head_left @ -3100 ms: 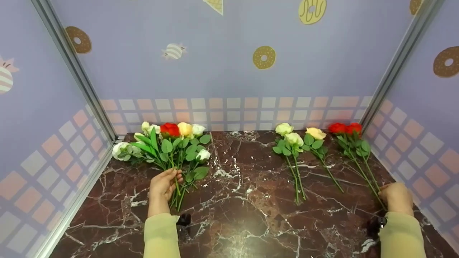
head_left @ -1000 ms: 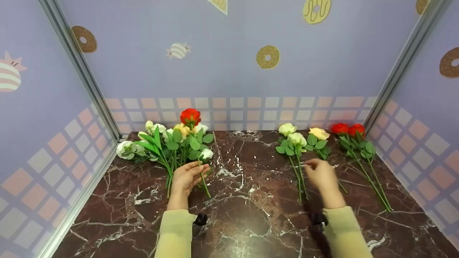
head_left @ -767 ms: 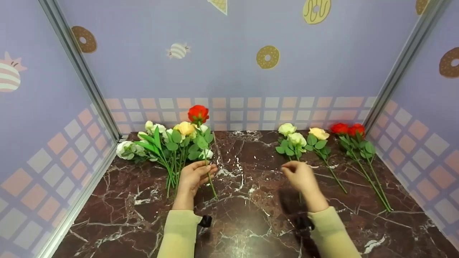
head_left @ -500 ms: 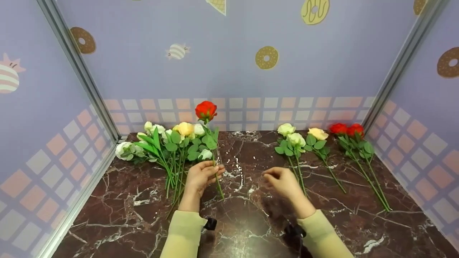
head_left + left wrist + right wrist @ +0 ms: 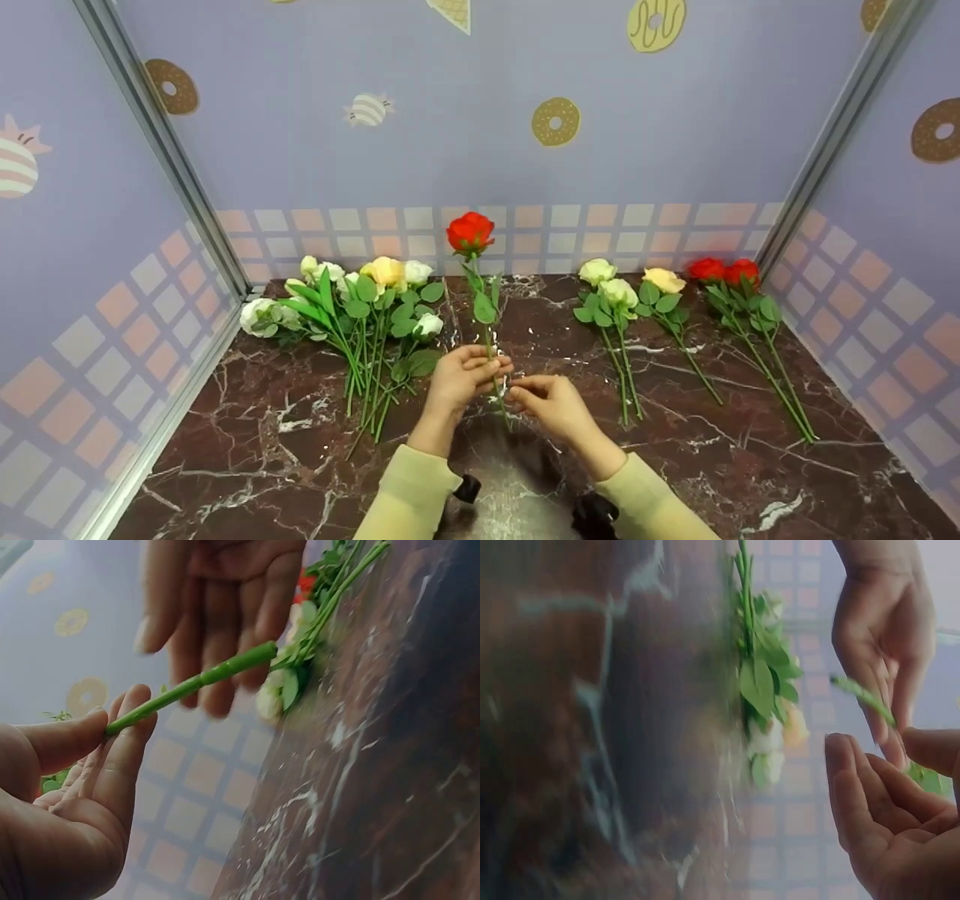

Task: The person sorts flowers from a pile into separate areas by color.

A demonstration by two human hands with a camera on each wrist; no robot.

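A red rose [image 5: 470,234] stands nearly upright over the middle of the table, its bloom against the back wall. My left hand [image 5: 459,381] pinches its green stem between thumb and fingers. In the left wrist view, the stem's lower end [image 5: 238,665] sticks out past that pinch. My right hand [image 5: 559,409] is close beside the stem, below and right of the left hand. Its thumb and fingers [image 5: 847,802] stand apart in the right wrist view, and the stem appears not to be gripped by them.
On the left lies a pile of white and yellow flowers [image 5: 386,274] with green leaves. To the right lie two pale green-white roses [image 5: 619,292], one yellow rose [image 5: 664,281] and two red roses [image 5: 709,268]. Patterned walls enclose the dark marbled table [image 5: 300,465].
My left hand has lifted the red rose out of the left pile and carried it right to the middle. My right hand has left the red roses at right and come in beside the stem.
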